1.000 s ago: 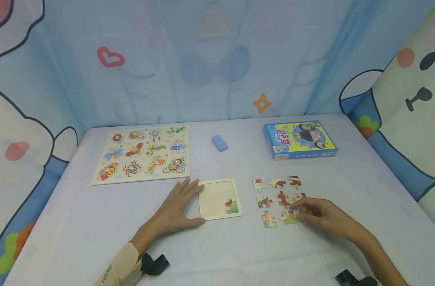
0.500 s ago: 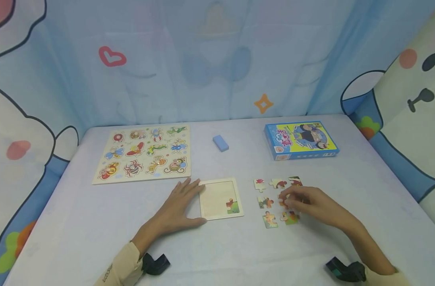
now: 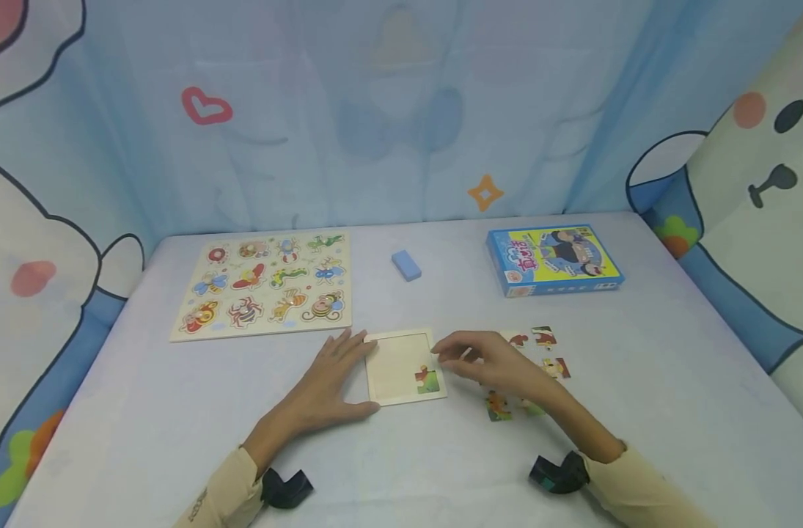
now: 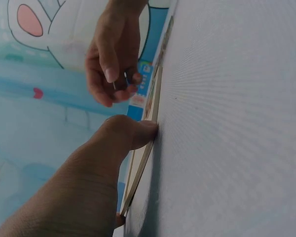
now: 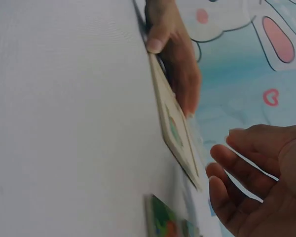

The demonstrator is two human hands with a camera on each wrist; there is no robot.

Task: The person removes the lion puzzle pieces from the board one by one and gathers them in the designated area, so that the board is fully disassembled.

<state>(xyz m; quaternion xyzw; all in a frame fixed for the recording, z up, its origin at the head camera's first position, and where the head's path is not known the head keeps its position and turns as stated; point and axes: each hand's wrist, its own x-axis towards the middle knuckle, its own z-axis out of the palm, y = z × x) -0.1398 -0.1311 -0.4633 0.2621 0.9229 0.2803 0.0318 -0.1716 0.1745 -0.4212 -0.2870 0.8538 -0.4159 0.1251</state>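
My left hand [image 3: 325, 385] lies spread at the left side of a square wooden puzzle frame [image 3: 406, 334], its fingers at the top-left corner and thumb by the lower-left corner. One jigsaw piece [image 3: 427, 380] sits inside the frame's lower right. My right hand [image 3: 490, 359] hovers just over the frame's right edge, thumb and fingers drawn together. In the left wrist view that hand [image 4: 111, 64] seems to pinch a small puzzle piece, mostly hidden by the fingers. Loose puzzle pieces, such as a red-and-yellow one [image 3: 556, 368], lie under and beyond the right hand, some covered.
A wooden insect puzzle board [image 3: 269, 284] lies at the back left. A small blue block [image 3: 406, 265] sits at the back middle, with a blue-and-yellow box [image 3: 555, 259] to its right. A patterned blue curtain [image 3: 401, 161] hangs behind the table.
My right hand has moved left from the loose puzzle pieces to the frame's right edge, after its fingers closed over the middle pieces. My left hand has stayed at the frame.
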